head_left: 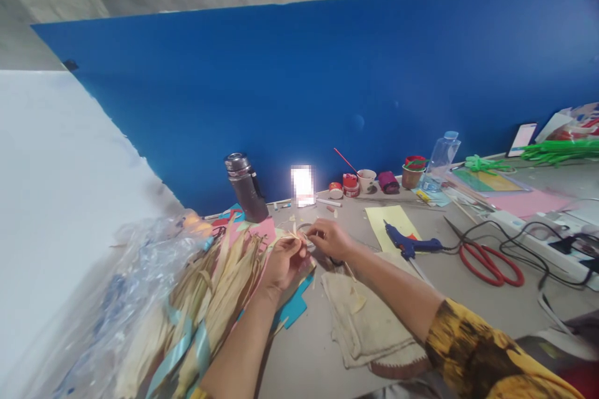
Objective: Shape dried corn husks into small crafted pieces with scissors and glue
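My left hand [284,260] is closed in a pinch on a thin pale strip [294,230], which looks like dried husk and stands up from the fingertips. My right hand [331,239] is curled close beside it, thumb and fingers pressed together; whatever they pinch is too small to make out. Left of my hands lies a large bundle of dried husks [206,287], with light blue ribbon [180,349] around it. Under my left wrist a piece of blue card [296,307] shows, and below my right forearm is a folded beige cloth [358,318].
A dark thermos [247,190] stands behind the husks, beside crumpled clear plastic [126,299]. To the right lie a blue glue gun [412,242], yellow paper [392,221], red-handled scissors [489,264] and a corded power strip [528,240]. Paper cup [367,181] and clear bottle [442,159] line the blue partition [290,87].
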Demonstrator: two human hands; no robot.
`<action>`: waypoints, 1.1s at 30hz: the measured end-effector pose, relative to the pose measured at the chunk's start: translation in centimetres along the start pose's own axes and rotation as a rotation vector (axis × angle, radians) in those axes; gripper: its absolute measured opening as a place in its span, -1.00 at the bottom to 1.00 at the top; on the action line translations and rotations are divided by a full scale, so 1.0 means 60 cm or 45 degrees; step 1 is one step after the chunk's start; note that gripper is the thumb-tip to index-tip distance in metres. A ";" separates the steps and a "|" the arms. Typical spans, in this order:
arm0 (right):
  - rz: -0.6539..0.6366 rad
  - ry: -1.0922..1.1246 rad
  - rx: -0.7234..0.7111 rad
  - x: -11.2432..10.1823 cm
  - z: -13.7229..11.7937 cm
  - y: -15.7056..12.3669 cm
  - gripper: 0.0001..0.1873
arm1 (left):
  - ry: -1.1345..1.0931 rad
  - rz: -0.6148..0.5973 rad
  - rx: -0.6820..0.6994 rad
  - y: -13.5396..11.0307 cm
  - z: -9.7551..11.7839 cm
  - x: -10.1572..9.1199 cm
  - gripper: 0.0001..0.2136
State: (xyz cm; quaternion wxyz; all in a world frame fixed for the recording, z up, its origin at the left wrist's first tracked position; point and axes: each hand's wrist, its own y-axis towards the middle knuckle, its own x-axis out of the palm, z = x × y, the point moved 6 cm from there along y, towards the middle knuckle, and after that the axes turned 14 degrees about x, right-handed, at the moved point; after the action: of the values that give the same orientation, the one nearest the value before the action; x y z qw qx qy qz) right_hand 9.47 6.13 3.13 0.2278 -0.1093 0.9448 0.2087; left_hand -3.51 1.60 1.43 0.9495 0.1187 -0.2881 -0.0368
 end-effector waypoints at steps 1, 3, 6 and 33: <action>-0.012 0.086 0.054 0.001 0.001 0.002 -0.88 | 0.072 0.021 0.014 0.002 -0.003 -0.004 -0.70; -0.052 0.276 0.153 0.003 0.004 0.004 -0.90 | 0.221 0.106 0.083 0.007 -0.005 -0.015 -0.66; -0.119 0.481 0.250 0.005 0.009 0.005 -0.86 | 0.478 0.210 0.181 0.011 -0.004 -0.032 -0.67; -0.543 0.698 0.551 0.004 0.023 0.002 -0.55 | 1.276 -0.125 0.588 -0.005 0.027 0.001 -0.85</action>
State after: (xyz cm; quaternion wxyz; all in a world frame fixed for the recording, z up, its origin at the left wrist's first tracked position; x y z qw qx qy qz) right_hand 9.73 6.82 1.92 0.0235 -0.3039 0.9487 -0.0836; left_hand -4.35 0.94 2.71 0.9168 0.3402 0.2042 0.0441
